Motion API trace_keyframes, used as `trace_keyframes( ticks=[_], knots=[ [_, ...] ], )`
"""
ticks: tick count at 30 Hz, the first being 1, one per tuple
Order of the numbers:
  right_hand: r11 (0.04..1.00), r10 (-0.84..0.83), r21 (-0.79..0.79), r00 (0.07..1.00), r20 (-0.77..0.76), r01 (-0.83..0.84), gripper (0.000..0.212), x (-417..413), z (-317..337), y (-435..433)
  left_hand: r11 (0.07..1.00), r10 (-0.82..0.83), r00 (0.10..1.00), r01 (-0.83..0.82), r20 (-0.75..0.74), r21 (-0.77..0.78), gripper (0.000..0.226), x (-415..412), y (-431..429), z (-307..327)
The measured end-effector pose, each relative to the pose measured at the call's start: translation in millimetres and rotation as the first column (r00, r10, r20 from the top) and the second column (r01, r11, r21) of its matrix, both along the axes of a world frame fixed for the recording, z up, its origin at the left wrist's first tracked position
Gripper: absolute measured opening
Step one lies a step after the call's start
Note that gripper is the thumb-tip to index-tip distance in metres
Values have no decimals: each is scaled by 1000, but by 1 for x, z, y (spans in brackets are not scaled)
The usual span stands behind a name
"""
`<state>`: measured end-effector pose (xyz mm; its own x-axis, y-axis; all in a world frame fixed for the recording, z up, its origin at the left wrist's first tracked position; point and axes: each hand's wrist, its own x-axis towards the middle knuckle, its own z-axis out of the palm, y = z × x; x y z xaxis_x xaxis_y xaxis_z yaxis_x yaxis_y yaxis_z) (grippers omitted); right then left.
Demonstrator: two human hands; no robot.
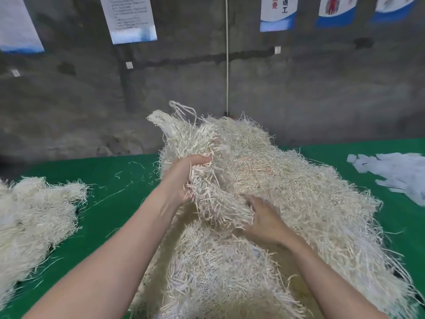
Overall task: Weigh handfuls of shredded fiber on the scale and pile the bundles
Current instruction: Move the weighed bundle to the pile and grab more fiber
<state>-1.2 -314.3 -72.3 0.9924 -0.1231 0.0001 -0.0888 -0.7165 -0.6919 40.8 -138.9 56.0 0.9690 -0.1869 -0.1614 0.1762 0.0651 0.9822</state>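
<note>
A big heap of cream shredded fiber covers the middle and right of the green table. My left hand grips a clump of fiber at the heap's left side, fingers curled into the strands. On the same clump's lower right, my right hand presses in with its fingertips buried. A separate pile of fiber bundles lies at the left edge of the table. No scale is in view.
White paper sheets lie at the table's far right. A grey concrete wall with hanging posters stands behind the table. Loose strands are scattered on the green surface between the two piles.
</note>
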Motion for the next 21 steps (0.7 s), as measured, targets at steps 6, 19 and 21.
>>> trace_keyframes(
  ticks=[6,19,21],
  knots=[
    [895,145,404,980,140,-190,71,15,37,41,985,-169,983,165,72,54,16,3,-11,21],
    [983,-55,179,996,72,41,34,15,7,7,-7,-574,762,-371,301,929,23,45,2,-35],
    [994,-41,-96,998,51,46,42,13,-12,3,-33,-581,739,-441,342,897,19,45,9,-32]
  ],
)
